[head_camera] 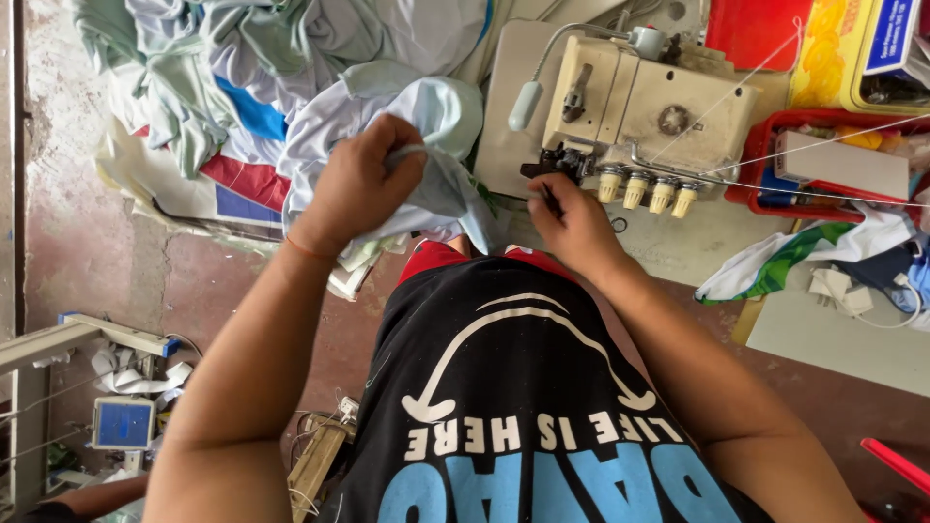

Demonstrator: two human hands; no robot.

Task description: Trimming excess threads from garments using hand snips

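Observation:
My left hand point(363, 179) is closed on a bunched piece of pale blue fabric point(441, 121), lifted just left of a cream overlock sewing machine point(644, 102). My right hand point(572, 223) rests on the machine table in front of the needle area, fingers pinched around a small dark tool that I cannot make out clearly. The fabric hangs down from my left fist toward my lap.
A heap of pale green and blue cloth point(242, 68) lies at the left of the machine. A red tray point(838, 160) with small items sits at the right, beside a green and white cloth point(804, 252). Thread lines run across from the machine.

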